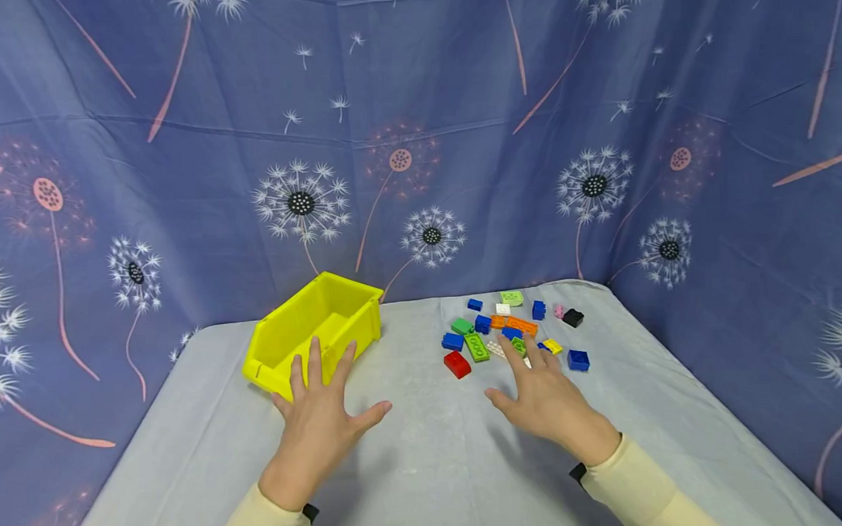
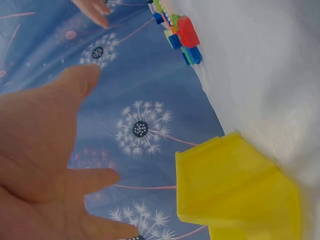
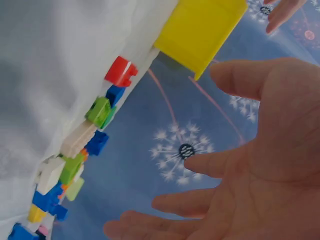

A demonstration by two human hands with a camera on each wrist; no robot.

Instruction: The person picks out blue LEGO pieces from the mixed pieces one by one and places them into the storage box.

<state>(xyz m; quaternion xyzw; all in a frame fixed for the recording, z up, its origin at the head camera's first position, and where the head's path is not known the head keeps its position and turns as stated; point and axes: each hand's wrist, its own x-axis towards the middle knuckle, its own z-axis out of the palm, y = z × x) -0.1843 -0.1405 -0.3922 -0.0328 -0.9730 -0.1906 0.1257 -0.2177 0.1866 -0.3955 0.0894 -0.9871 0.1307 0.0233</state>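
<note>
In the head view my left hand (image 1: 320, 421) is raised with its fingers spread, overlapping the near side of a yellow bin (image 1: 367, 327). Nothing is in its grasp. My right hand (image 1: 547, 398) hovers with fingers apart just in front of a loose group of toy building bricks, and it too holds nothing. Its fingertips cover part of the group. Among the bricks are a red brick (image 1: 457, 364), a green brick (image 1: 476, 347), an orange brick (image 1: 521, 326), a blue brick (image 1: 578, 360) and a black brick (image 1: 572, 317). The right wrist view shows that palm (image 3: 280, 165) bare.
A pale cloth (image 1: 428, 479) covers the table. Behind and at both sides hangs a blue curtain (image 1: 460, 176) with dandelion prints. The bin stands at the back left, its hollow facing up, and the bricks lie right of it near the back edge.
</note>
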